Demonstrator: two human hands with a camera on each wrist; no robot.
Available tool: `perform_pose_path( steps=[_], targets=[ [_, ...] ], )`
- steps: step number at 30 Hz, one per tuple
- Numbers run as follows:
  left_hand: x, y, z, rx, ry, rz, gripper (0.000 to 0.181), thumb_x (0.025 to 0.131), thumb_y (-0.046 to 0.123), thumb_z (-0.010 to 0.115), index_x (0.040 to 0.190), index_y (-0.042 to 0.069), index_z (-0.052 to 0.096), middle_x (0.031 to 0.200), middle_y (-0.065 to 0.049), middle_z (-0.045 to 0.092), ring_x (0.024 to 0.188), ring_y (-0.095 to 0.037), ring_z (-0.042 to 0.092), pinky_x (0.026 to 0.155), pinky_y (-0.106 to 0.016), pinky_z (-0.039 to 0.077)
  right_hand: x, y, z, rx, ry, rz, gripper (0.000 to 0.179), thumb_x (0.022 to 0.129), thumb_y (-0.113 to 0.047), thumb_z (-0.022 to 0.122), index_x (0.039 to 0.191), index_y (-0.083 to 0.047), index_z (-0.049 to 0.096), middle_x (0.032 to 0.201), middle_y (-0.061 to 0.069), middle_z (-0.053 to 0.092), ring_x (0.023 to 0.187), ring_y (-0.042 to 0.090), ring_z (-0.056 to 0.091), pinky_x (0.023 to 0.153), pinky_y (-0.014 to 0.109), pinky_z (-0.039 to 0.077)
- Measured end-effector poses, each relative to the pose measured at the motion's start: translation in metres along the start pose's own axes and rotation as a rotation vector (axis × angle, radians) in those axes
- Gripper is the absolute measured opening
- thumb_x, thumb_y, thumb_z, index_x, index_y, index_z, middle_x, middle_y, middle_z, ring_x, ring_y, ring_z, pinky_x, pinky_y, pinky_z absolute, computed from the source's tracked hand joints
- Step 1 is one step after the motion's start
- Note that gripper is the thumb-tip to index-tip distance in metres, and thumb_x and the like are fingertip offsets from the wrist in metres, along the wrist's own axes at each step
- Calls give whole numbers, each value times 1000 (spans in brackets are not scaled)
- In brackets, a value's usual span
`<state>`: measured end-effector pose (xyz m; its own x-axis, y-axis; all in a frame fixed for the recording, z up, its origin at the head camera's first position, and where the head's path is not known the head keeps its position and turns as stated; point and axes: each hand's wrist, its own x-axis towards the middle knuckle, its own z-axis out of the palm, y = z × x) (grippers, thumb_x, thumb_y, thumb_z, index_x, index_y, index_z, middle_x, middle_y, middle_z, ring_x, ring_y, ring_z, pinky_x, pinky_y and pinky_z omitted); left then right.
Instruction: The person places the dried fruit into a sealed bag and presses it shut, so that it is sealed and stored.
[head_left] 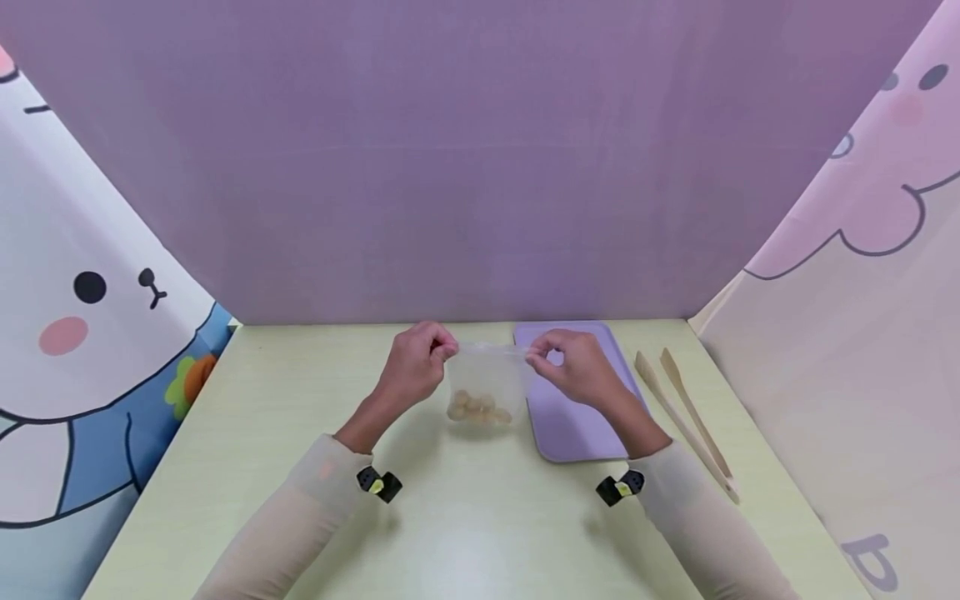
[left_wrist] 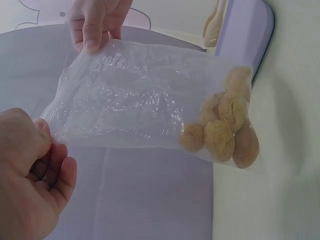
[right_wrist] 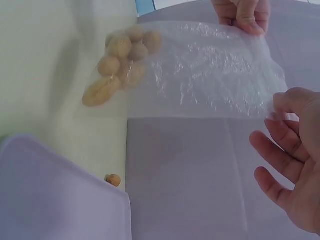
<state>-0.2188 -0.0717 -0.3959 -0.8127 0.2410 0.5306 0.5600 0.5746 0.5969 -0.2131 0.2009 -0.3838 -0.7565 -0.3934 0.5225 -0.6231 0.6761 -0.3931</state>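
A clear plastic bag [head_left: 487,367] hangs upright above the table, with several tan, rounded, nut-like pieces [left_wrist: 220,140] gathered at its bottom. My left hand [head_left: 418,362] pinches the bag's top left corner between thumb and fingers. At the opposite top corner, my right hand [head_left: 576,367] pinches the edge with thumb and index finger, its other fingers spread loosely in the right wrist view. Between the hands the top edge is stretched nearly straight.
A purple tray [head_left: 573,437] lies on the pale table [head_left: 292,433], partly behind the right hand and forearm. Wooden tongs [head_left: 693,425] rest to its right. One small brown piece [right_wrist: 113,180] shows beside the tray's edge. A purple panel [head_left: 465,167] rises behind the table.
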Motion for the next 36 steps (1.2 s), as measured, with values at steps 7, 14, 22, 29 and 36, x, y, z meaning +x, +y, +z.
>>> perform_pose_path(
  steps=[7, 14, 22, 29, 36],
  targets=[
    [-3, -4, 1, 0, 3, -17, 9, 93, 2, 70, 85, 6, 66, 85, -8, 68, 77, -21, 63, 71, -37, 55, -5, 4, -1, 35, -6, 19, 5, 88, -12, 78, 85, -11, 74, 81, 0, 74, 80, 16, 69, 78, 43, 59],
    [-3, -8, -3, -5, -31, -39, 7, 94, 5, 70, 87, 6, 67, 84, -7, 68, 75, -17, 60, 70, -34, 53, -6, 5, 3, 55, 40, 10, 5, 86, -9, 79, 84, -11, 75, 80, 0, 74, 76, 15, 67, 72, 33, 55],
    [-9, -7, -21, -148, -169, -121, 5, 95, 12, 71, 90, 12, 69, 81, -2, 68, 73, -20, 66, 65, -28, 56, -13, 3, 9, 245, -16, 91, 6, 93, -10, 74, 89, -6, 73, 82, 3, 74, 73, 7, 64, 65, 23, 55],
    [-19, -8, -30, -278, -257, -110, 4, 98, 14, 68, 94, 12, 69, 82, -3, 68, 74, -16, 69, 66, -25, 61, -19, -4, 9, 466, -58, 137, 7, 96, -5, 69, 94, 2, 70, 76, 14, 69, 63, 7, 60, 54, 22, 51],
    [-34, -10, -36, -293, -302, -146, 5, 98, 14, 68, 97, 9, 69, 81, -3, 67, 72, -13, 67, 66, -27, 61, -27, -12, 14, 530, -135, 175, 6, 96, -4, 68, 96, 2, 69, 77, 15, 69, 62, 15, 65, 55, 26, 56]
  ],
)
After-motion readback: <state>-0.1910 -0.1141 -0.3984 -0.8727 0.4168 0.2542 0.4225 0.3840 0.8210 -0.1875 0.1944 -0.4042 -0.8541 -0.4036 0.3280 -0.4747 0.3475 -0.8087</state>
